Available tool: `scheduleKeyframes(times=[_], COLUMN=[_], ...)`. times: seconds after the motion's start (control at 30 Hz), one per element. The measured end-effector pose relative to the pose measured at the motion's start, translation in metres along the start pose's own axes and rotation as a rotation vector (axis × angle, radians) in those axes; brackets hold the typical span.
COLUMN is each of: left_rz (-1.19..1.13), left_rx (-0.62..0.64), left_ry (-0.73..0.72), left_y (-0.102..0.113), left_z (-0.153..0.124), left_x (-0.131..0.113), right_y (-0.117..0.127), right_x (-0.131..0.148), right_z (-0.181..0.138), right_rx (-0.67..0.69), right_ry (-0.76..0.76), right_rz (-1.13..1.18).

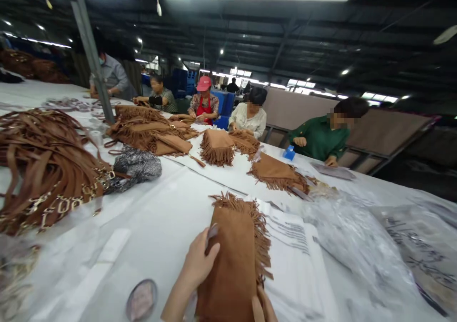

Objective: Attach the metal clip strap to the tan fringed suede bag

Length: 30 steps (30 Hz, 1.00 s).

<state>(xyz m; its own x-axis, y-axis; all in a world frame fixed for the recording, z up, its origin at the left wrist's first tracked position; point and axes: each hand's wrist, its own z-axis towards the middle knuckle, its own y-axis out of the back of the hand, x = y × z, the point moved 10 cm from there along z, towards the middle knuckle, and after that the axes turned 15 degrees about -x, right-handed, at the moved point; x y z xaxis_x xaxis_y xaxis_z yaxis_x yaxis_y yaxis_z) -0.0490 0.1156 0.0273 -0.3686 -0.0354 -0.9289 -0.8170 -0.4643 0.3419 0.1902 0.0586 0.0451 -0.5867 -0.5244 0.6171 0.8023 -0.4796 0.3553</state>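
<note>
Long white table runs from the bottom of the frame up to the upper left, inside a big dark-roofed workshop with strip lights across the top.

Lower middle: a tan fringed suede piece lies on the table. The left hand rests on its left edge, fingers curled over it and pinching a small pale tag against it. The right hand is mostly cut off at the bottom edge; only a bit of thumb and finger shows touching the lower end of the suede, so I can't tell how its fingers sit.

Just right of the suede there's a printed white sheet, text too blurry to read, and crinkly clear plastic bags with dark lettering I can't make out either.

Left side: a heap of brown straps with gold metal letters, not legible. More fringed pieces sit mid-frame. 5 workers sit along the far edge, faces blurred. A round thing at bottom left is hard to identify.
</note>
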Motion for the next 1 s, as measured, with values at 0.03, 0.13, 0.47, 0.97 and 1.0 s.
scheduleKeyframes(times=[0.03, 0.13, 0.47, 0.97, 1.0], left_rz=[0.084, 0.27, 0.083, 0.382, 0.42], left_rx=[-0.034, -0.004, -0.144, -0.093, -0.059], left_ry=[-0.022, -0.096, -0.148, -0.304, -0.311], left_y=[0.007, 0.019, 0.173, 0.202, 0.194], left_z=[-0.016, -0.071, -0.18, -0.23, -0.225], left_x=[-0.004, -0.015, 0.04, 0.092, 0.091], right_y=[-0.007, -0.031, -0.068, -0.036, -0.025], right_x=[-0.002, -0.036, -0.012, 0.033, 0.034], right_z=[-0.006, -0.035, -0.033, -0.07, -0.078], right_rx=[0.009, 0.043, 0.007, 0.214, 0.225], right_ry=[-0.106, -0.646, -0.796, -0.412, -0.38], right_rz=[-0.014, -0.073, 0.055, -0.389, -0.414])
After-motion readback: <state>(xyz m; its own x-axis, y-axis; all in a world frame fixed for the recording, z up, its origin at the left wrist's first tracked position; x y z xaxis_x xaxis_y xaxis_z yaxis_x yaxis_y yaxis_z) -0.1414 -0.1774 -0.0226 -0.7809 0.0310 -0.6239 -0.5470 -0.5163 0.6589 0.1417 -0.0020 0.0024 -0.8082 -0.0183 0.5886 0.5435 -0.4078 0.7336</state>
